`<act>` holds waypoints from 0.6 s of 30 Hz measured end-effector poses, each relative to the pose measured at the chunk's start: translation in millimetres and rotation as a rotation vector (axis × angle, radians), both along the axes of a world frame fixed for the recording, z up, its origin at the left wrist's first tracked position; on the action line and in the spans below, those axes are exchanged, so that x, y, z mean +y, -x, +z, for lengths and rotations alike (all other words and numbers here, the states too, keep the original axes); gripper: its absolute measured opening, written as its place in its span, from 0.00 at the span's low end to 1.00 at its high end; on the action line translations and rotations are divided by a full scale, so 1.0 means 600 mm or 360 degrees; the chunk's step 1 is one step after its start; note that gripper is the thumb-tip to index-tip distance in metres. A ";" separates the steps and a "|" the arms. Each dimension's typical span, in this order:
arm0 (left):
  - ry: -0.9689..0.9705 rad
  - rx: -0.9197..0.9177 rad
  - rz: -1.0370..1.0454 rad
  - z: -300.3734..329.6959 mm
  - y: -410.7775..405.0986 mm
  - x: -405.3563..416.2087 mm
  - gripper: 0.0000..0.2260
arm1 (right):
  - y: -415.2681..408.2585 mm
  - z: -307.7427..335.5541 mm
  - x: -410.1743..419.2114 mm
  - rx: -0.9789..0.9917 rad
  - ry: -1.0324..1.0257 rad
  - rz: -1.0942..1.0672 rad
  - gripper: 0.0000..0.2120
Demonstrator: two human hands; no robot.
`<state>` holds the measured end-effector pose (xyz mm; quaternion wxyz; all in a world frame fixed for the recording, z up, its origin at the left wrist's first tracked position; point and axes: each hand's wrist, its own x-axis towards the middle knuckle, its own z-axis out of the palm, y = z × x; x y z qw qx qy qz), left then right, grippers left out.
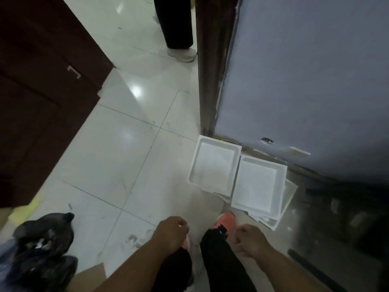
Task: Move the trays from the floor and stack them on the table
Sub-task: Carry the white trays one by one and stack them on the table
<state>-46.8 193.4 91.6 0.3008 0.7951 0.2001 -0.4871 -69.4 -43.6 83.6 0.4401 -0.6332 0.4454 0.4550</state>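
Several white rectangular trays lie on the tiled floor by the wall, right of centre. One tray sits to the left. Another tray rests on a loose pile of further trays fanned out under it. My left hand hangs low in the frame with its fingers curled and nothing in it. My right hand is also loosely closed and holds nothing. Both hands are short of the trays, above my legs and orange shoes. No table is in view.
A dark wooden cabinet fills the left side. A blue-grey wall and a dark door frame stand on the right. Another person's leg and shoe are ahead. Dark bags lie at lower left.
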 end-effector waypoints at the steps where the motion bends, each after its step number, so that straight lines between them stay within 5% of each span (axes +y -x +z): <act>1: -0.0018 -0.0004 -0.0078 -0.024 -0.011 0.003 0.11 | -0.020 -0.025 -0.003 -0.0026 0.0032 0.0028 0.09; 6: -0.0091 -0.0005 -0.0483 -0.192 -0.088 -0.007 0.12 | -0.098 -0.197 -0.021 -0.0137 0.0205 -0.0346 0.08; 10: -0.0260 -0.0086 -0.0665 -0.350 -0.172 -0.004 0.14 | -0.130 -0.356 -0.013 0.0073 0.0158 -0.0776 0.08; 18: -0.0405 -0.0297 -0.0399 -0.610 -0.334 -0.021 0.20 | -0.166 -0.608 0.065 0.0213 0.0075 -0.1676 0.08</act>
